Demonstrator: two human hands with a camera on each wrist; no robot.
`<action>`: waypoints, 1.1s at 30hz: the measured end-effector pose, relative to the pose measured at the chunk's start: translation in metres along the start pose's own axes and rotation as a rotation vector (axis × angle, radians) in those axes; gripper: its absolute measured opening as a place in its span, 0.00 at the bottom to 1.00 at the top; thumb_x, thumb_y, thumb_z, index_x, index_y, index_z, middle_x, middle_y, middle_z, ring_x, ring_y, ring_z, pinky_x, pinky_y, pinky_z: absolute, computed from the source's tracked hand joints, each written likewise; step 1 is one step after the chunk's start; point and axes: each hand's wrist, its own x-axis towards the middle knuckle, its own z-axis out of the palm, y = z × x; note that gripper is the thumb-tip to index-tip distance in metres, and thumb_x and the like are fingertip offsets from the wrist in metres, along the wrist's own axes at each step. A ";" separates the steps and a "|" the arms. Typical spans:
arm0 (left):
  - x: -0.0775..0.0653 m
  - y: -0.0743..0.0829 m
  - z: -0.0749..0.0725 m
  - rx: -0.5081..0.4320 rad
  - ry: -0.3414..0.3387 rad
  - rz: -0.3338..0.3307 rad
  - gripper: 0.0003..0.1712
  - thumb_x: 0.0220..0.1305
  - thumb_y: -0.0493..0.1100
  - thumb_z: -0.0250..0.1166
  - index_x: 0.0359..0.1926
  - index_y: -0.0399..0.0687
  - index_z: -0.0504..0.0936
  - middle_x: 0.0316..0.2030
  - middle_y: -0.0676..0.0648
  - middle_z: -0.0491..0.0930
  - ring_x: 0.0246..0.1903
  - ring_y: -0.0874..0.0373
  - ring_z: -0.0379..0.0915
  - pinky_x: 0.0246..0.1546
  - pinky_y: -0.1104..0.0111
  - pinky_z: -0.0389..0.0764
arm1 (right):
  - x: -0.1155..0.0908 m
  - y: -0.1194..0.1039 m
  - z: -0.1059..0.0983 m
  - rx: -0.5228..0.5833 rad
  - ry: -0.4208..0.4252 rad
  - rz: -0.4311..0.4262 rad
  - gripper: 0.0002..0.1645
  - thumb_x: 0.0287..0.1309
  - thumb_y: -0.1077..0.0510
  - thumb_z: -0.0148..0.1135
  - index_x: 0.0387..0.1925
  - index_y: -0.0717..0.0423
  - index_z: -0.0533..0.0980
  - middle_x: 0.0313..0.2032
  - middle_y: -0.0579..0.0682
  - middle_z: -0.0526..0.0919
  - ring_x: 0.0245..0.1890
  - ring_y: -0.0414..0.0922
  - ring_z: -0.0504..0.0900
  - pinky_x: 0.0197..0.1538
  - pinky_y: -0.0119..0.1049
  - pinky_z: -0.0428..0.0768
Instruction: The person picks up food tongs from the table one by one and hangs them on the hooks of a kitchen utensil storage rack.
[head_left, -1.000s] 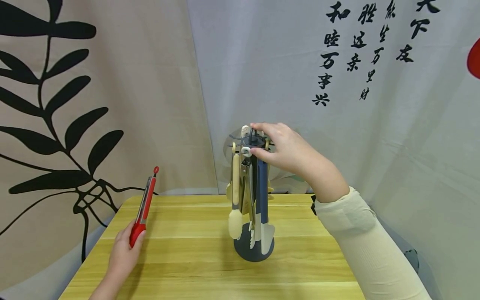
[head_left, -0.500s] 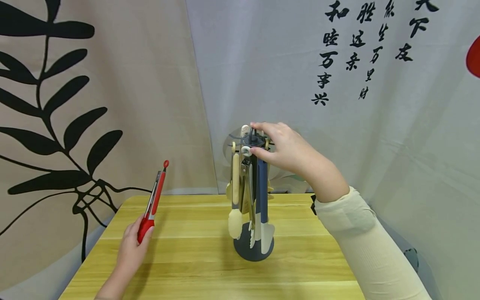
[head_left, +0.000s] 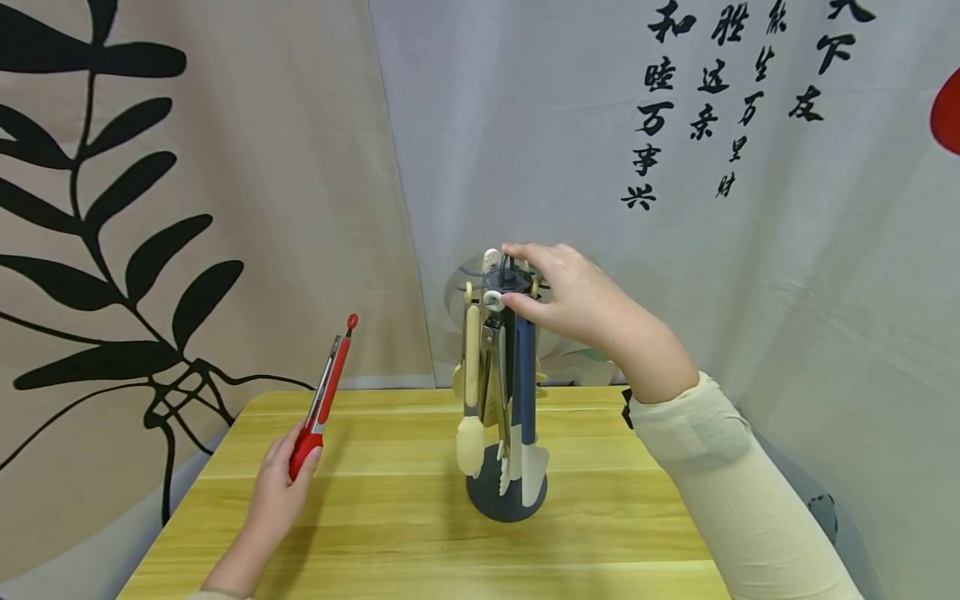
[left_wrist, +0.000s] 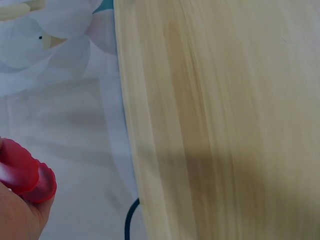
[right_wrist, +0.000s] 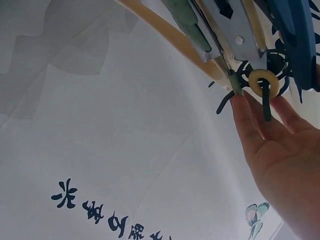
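Note:
My left hand (head_left: 277, 492) grips a pair of red and silver tongs (head_left: 330, 383) near their red head, the pull ring pointing up and away. In the left wrist view the scalloped red tips of the tongs (left_wrist: 30, 175) show at the lower left. At the table's middle stands a dark rotating utensil rack (head_left: 486, 493) hung with kitchen tools. My right hand (head_left: 573, 287) holds its top, thumb and fingers around the hooks. Below hang a cream-headed utensil (head_left: 471, 446) and a blue-handled spatula (head_left: 528, 375). From underneath, the right wrist view shows my fingertips touching the rack beside a yellow hanging ring (right_wrist: 270, 80).
The wooden table (head_left: 397, 533) carries the rack and ends at a far edge against a hanging cloth (head_left: 525, 108) with black characters. A black leaf pattern (head_left: 135, 358) covers the cloth on the left.
My left hand has moved to the right and slightly away with the tongs, nearer the rack. The right hand stays on the rack's top.

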 end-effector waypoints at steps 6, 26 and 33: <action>0.002 0.011 0.001 -0.025 -0.007 -0.001 0.29 0.68 0.43 0.57 0.67 0.40 0.64 0.52 0.36 0.71 0.41 0.48 0.70 0.36 0.65 0.73 | 0.000 0.001 0.000 -0.002 0.004 -0.003 0.37 0.61 0.41 0.56 0.69 0.43 0.60 0.67 0.47 0.65 0.67 0.50 0.61 0.67 0.50 0.63; 0.008 0.029 0.007 -0.082 -0.030 -0.015 0.31 0.68 0.45 0.56 0.69 0.42 0.62 0.54 0.40 0.70 0.43 0.52 0.68 0.38 0.74 0.71 | 0.000 0.003 0.000 0.008 0.004 0.015 0.37 0.61 0.41 0.56 0.70 0.41 0.59 0.67 0.46 0.65 0.67 0.49 0.61 0.67 0.51 0.63; 0.009 0.040 0.009 -0.107 -0.037 0.005 0.31 0.68 0.44 0.56 0.69 0.42 0.62 0.54 0.40 0.69 0.42 0.54 0.67 0.38 0.75 0.72 | 0.000 0.004 0.001 0.008 0.011 0.007 0.37 0.61 0.41 0.56 0.70 0.41 0.59 0.67 0.46 0.65 0.67 0.49 0.61 0.67 0.50 0.63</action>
